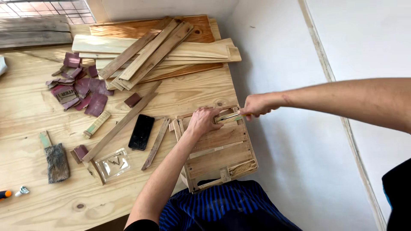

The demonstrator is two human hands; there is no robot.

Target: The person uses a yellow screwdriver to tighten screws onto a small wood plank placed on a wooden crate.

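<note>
Pale slatted wood made up the small crate (218, 147), which hung over the near right edge of the plywood workbench (34, 111). My left hand (201, 122) pressed flat-curled on its top slats, while my right hand (256, 105) gripped a thin pale tool (229, 116) closed-fisted, its tip at the crate's far end. Beside the crate lay a black phone (141, 131).

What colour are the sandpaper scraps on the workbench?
Reddish-purple sandpaper scraps, clearest in the head view.

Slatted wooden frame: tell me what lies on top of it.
The left hand presses on the slatted wooden frame; the right hand holds a thin stick over its far end. The slat beneath the palm is hidden.
</note>
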